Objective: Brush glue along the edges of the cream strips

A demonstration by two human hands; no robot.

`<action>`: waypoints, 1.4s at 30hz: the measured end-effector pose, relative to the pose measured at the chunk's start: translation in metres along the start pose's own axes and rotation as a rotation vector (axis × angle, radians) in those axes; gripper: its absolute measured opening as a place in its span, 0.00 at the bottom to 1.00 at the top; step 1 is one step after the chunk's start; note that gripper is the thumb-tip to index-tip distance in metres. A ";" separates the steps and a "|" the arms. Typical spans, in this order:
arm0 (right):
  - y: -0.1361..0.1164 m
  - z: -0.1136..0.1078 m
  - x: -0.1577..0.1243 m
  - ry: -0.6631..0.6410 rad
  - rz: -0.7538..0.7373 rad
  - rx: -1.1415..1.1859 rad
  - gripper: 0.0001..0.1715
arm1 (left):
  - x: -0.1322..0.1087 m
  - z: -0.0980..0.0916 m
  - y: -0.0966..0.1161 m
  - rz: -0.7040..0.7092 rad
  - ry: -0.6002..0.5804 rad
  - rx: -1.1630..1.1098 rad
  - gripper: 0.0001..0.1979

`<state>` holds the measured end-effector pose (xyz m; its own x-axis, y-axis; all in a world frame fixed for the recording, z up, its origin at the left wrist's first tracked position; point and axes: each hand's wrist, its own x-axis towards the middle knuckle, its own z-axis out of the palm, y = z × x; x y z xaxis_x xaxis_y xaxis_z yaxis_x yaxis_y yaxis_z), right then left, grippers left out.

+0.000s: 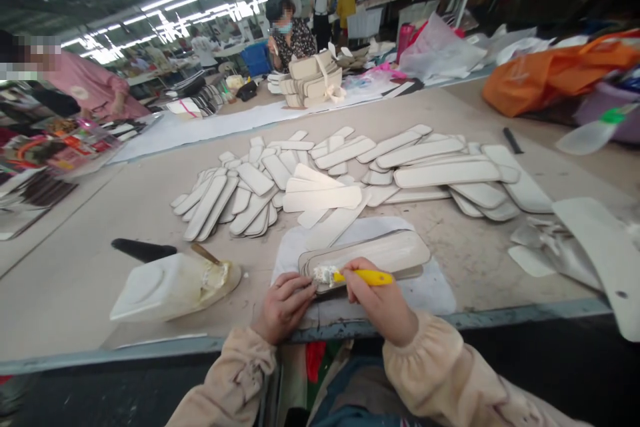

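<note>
My right hand (383, 303) is closed round a yellow-handled brush (367, 277) whose glue-laden bristles (325, 274) rest on the left end of a stack of long flat beige strips (380, 252). My left hand (283, 303) presses its curled fingers on the near left end of that stack, holding it down. The stack lies on a white sheet (430, 293) near the table's front edge. A white tilted glue container (165, 285) with a second brush stuck in it sits to the left of my left hand.
Many white strips (350, 173) lie fanned across the middle of the table (75, 280). More pieces (590, 247) are at the right. A tied bundle (313, 80), orange bag (550, 73) and other workers lie beyond. A black tool (143, 250) is near the container.
</note>
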<state>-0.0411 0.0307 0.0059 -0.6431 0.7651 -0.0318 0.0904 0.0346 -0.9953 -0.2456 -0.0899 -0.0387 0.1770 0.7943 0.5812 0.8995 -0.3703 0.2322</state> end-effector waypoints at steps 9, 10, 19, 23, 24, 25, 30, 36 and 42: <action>-0.001 -0.085 0.003 0.172 0.086 -0.226 0.14 | 0.003 0.002 -0.001 -0.008 0.008 -0.015 0.16; -0.001 -0.099 0.003 0.220 0.091 -0.236 0.14 | 0.004 0.002 0.000 -0.014 0.006 -0.016 0.16; 0.008 -0.168 -0.005 0.677 -0.029 0.397 0.11 | 0.015 -0.013 -0.007 -0.292 0.021 -0.139 0.11; 0.005 -0.173 -0.002 0.711 -0.075 0.556 0.09 | 0.059 -0.015 -0.050 -0.434 0.059 0.149 0.09; 0.004 -0.174 -0.002 0.708 -0.083 0.569 0.09 | 0.074 -0.012 -0.065 -0.439 0.047 0.207 0.11; 0.004 -0.174 -0.002 0.706 -0.087 0.570 0.08 | 0.089 -0.007 -0.080 -0.433 0.039 0.243 0.12; 0.005 -0.176 -0.003 0.717 -0.086 0.510 0.09 | 0.144 0.032 -0.136 -0.307 -0.151 0.304 0.14; 0.005 -0.188 -0.005 0.752 -0.103 0.455 0.11 | 0.158 0.061 -0.153 -0.138 -0.407 0.234 0.10; 0.009 -0.185 -0.006 0.713 -0.081 0.434 0.12 | 0.162 0.059 -0.160 -0.067 -0.504 0.238 0.12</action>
<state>0.1037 0.1455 0.0145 0.0133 0.9992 -0.0387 -0.3301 -0.0321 -0.9434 -0.3375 0.1265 -0.0273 0.2326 0.9660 0.1130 0.9704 -0.2382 0.0392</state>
